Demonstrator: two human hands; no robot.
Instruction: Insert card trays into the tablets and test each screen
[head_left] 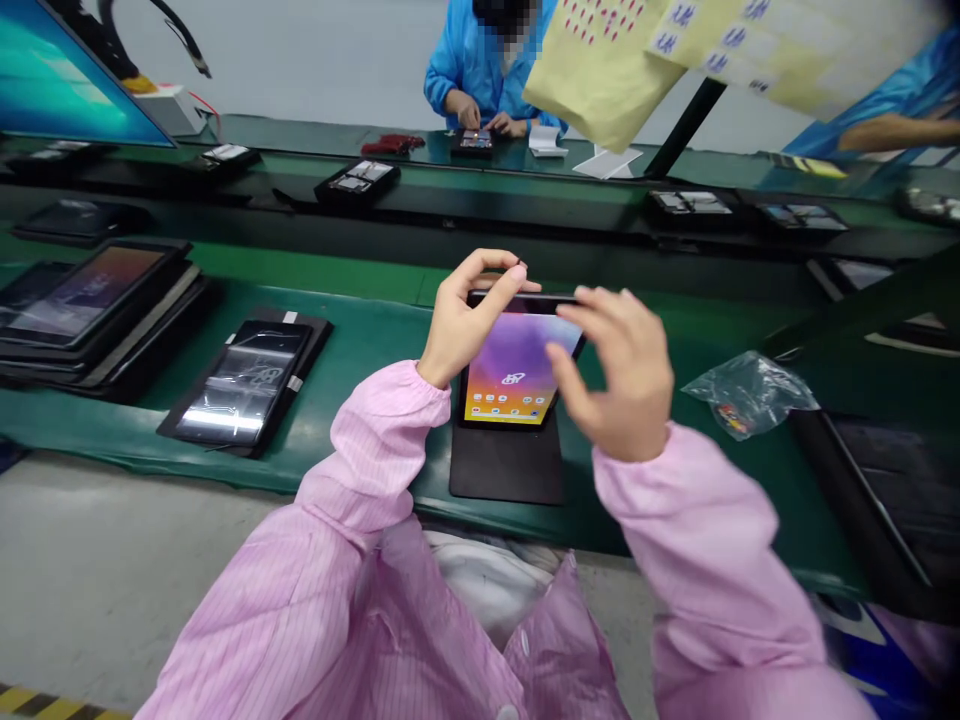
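Note:
A lit tablet (517, 365) with a purple-to-yellow home screen rests on a dark flat pad (506, 465) before me. At its upper left edge is my left hand (469, 320), closed, thumb and index fingertip pinched together above the top edge. A tiny dark speck shows at that pinch, too small to name. My right hand (622, 375) is at the tablet's upper right side, fingers and thumb spread apart. Its fingertips are close to the top right corner; whether they touch it I cannot tell.
Left on the green bench (360, 350) lie another tablet (251, 385) on a dark pad and a tablet stack (97, 310). A clear plastic bag (754, 395) lies right. Opened devices (360, 178) line the row behind, where a person in blue (450, 60) works. Yellow sheets (607, 80) hang above.

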